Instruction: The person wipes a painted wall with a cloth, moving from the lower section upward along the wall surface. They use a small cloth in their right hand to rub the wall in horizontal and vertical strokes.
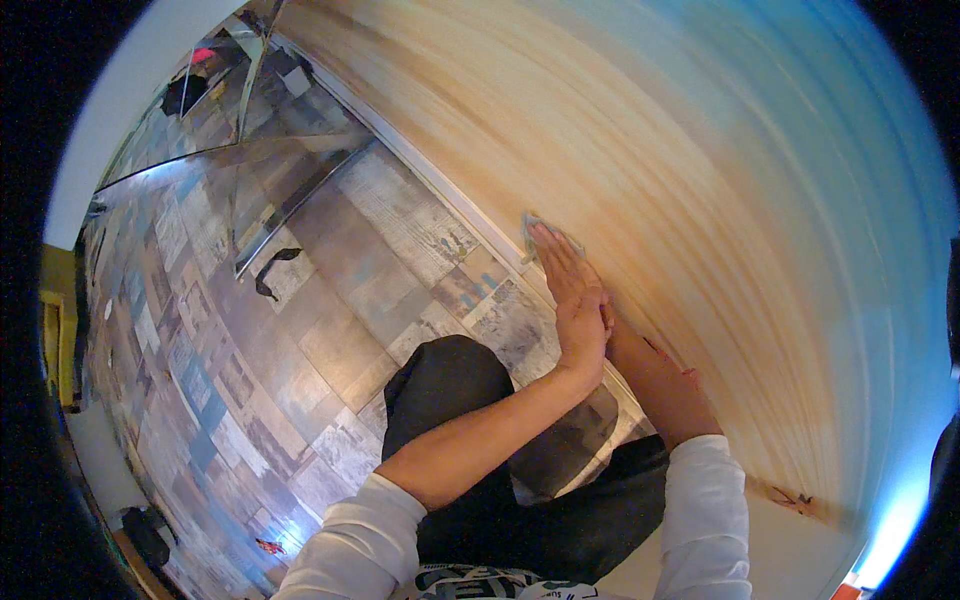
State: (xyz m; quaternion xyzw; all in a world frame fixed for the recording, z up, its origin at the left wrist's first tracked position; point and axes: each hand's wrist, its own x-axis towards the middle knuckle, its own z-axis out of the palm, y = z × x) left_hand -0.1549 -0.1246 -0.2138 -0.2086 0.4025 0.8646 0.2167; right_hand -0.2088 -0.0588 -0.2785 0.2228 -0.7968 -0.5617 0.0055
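My right hand (559, 259) is stretched out low on a painted wall (675, 247) with bands of beige, orange and blue. Its fingers press a thin greyish-green cloth or pad (529, 225) flat against the surface, just above the pale baseboard (450, 196). Most of that pad is hidden beneath the fingers. My left hand (583, 322) crosses over from the left and clasps the right one around the wrist. Some of the left fingers are hidden behind the wrist.
Patchwork wood-look flooring (330, 300) spreads to the left, with a black strap (277, 270) on it. Large mirror-like panels (300, 150) stand at the upper left. Wire ends (795, 499) stick out of the wall at the lower right. My bent knee (450, 375) is close by.
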